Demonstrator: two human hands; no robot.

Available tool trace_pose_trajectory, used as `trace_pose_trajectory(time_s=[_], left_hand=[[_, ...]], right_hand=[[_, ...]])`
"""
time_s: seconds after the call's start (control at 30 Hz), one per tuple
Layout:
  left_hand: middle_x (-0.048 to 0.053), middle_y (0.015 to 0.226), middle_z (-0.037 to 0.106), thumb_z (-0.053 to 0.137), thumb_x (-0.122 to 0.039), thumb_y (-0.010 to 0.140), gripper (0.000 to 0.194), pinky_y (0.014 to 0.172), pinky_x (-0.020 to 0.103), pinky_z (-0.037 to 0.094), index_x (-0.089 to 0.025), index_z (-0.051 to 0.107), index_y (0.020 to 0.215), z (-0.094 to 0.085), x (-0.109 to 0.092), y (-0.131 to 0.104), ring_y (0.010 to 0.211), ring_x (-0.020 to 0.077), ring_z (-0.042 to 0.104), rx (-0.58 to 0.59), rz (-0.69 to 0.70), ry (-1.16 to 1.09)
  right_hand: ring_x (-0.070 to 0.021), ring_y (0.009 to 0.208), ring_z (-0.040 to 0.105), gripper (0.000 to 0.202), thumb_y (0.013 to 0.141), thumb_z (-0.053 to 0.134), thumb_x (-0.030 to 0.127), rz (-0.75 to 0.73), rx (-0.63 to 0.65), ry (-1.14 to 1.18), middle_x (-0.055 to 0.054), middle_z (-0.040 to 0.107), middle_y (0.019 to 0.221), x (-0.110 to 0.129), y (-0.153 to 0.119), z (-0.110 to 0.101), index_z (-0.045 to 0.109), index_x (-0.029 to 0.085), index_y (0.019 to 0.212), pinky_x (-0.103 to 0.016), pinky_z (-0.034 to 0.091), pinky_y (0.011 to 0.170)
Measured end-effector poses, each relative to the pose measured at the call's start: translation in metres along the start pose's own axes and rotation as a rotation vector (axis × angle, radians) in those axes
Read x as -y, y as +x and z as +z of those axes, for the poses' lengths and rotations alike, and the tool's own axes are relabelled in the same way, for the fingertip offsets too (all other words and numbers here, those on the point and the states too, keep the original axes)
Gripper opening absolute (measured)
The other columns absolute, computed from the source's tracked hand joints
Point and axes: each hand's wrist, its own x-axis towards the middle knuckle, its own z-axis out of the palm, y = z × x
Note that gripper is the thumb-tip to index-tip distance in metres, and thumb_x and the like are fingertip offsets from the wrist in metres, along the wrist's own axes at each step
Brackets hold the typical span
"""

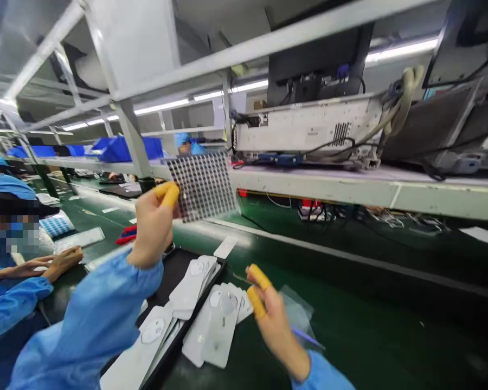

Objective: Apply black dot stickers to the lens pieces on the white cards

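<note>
My left hand, with yellow finger cots, pinches the left edge of a clear sheet bearing a grid of small dark pieces. The sheet hangs raised above the bench. Lower right, my right hand has its yellow-cotted fingers apart, and I see nothing between them. Just left of it, several white flat panels with round cutouts lie fanned out. More white panels lie in a black tray. Partly behind my right hand are a clear plastic sheet and a purple stick-like tool.
A shelf carrying a white metal-cased machine with cables runs above the green bench. Blue bins stand further along it. At the left, a co-worker's hands handle something pale. A small white card lies behind the tray.
</note>
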Motion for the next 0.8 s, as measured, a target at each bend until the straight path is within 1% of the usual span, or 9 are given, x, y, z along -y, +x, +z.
trace_pose_trajectory(time_s=[0.1, 0.2, 0.27, 0.33, 0.4, 0.47, 0.57, 0.67, 0.8], left_hand=[[-0.002, 0.061, 0.056, 0.069, -0.034, 0.067, 0.021, 0.042, 0.018, 0.033, -0.015, 0.065, 0.076, -0.009, 0.024, -0.095, 0.048, 0.0074, 0.043, 0.155, -0.281, -0.061], [-0.001, 0.064, 0.06, 0.071, -0.041, 0.067, 0.03, 0.043, 0.02, 0.038, -0.016, 0.068, 0.084, -0.006, 0.044, -0.159, 0.049, 0.0094, 0.049, 0.244, -0.552, -0.129], [0.002, 0.073, 0.065, 0.072, -0.039, 0.07, 0.034, 0.052, 0.024, 0.048, -0.017, 0.068, 0.095, 0.001, 0.054, -0.185, 0.059, 0.0136, 0.059, 0.292, -0.628, -0.14], [0.007, 0.103, 0.068, 0.071, -0.032, 0.074, 0.042, 0.076, 0.033, 0.056, -0.02, 0.063, 0.113, 0.007, 0.056, -0.206, 0.088, 0.0212, 0.067, 0.288, -0.488, -0.053], [0.008, 0.134, 0.056, 0.068, -0.023, 0.077, 0.047, 0.103, 0.041, 0.046, -0.025, 0.058, 0.123, 0.009, 0.051, -0.227, 0.121, 0.0267, 0.056, 0.301, -0.226, 0.065], [0.006, 0.143, 0.05, 0.069, -0.021, 0.078, 0.051, 0.111, 0.043, 0.038, -0.026, 0.057, 0.127, 0.009, 0.041, -0.249, 0.131, 0.0292, 0.048, 0.497, -0.085, 0.047], [0.006, 0.121, 0.068, 0.071, -0.029, 0.078, 0.051, 0.095, 0.039, 0.055, -0.023, 0.06, 0.127, 0.007, 0.026, -0.276, 0.108, 0.0287, 0.066, 0.851, -0.302, -0.19], [0.007, 0.1, 0.076, 0.065, -0.045, 0.082, 0.04, 0.081, 0.037, 0.06, -0.019, 0.071, 0.112, 0.008, 0.02, -0.289, 0.09, 0.0274, 0.072, 0.901, -0.665, -0.321], [0.009, 0.107, 0.074, 0.063, -0.059, 0.078, 0.05, 0.088, 0.042, 0.057, -0.02, 0.074, 0.106, 0.008, 0.02, -0.287, 0.105, 0.033, 0.067, 0.935, -0.91, -0.472]], right_hand=[[-0.0227, 0.115, 0.063, 0.054, 0.086, 0.053, 0.059, 0.17, -0.035, 0.403, -0.01, 0.06, 0.132, 0.054, 0.006, -0.037, 0.054, 0.026, 0.13, -0.041, 0.057, 0.091], [-0.0187, 0.085, 0.073, 0.036, 0.075, 0.074, 0.045, 0.282, -0.12, 0.415, -0.006, 0.075, 0.101, 0.076, -0.01, -0.055, 0.071, 0.023, 0.103, -0.032, 0.063, 0.069], [-0.0168, 0.071, 0.072, 0.026, 0.071, 0.078, 0.037, 0.306, -0.242, 0.318, -0.003, 0.076, 0.086, 0.081, -0.03, -0.061, 0.074, 0.02, 0.09, -0.029, 0.063, 0.06], [-0.0176, 0.073, 0.073, 0.021, 0.073, 0.076, 0.033, 0.269, -0.395, 0.174, -0.002, 0.077, 0.085, 0.081, -0.05, -0.062, 0.075, 0.021, 0.09, -0.031, 0.064, 0.064], [-0.018, 0.079, 0.074, 0.019, 0.076, 0.074, 0.027, 0.182, -0.52, -0.031, -0.002, 0.077, 0.09, 0.08, -0.067, -0.061, 0.075, 0.023, 0.094, -0.032, 0.064, 0.075], [-0.0176, 0.08, 0.074, 0.02, 0.076, 0.073, 0.021, 0.111, -0.529, -0.194, -0.001, 0.077, 0.091, 0.078, -0.08, -0.059, 0.075, 0.025, 0.096, -0.031, 0.063, 0.078], [-0.017, 0.076, 0.074, 0.017, 0.075, 0.074, 0.02, 0.158, -0.451, -0.139, 0.0, 0.077, 0.087, 0.077, -0.089, -0.055, 0.076, 0.026, 0.092, -0.029, 0.064, 0.074], [-0.016, 0.068, 0.074, 0.012, 0.077, 0.074, 0.027, 0.344, -0.42, 0.126, 0.001, 0.077, 0.08, 0.077, -0.09, -0.056, 0.075, 0.023, 0.088, -0.028, 0.065, 0.066], [-0.0141, 0.056, 0.07, 0.018, 0.073, 0.078, 0.033, 0.451, -0.433, 0.251, 0.0, 0.075, 0.071, 0.076, -0.09, -0.065, 0.074, 0.021, 0.085, -0.027, 0.064, 0.058]])
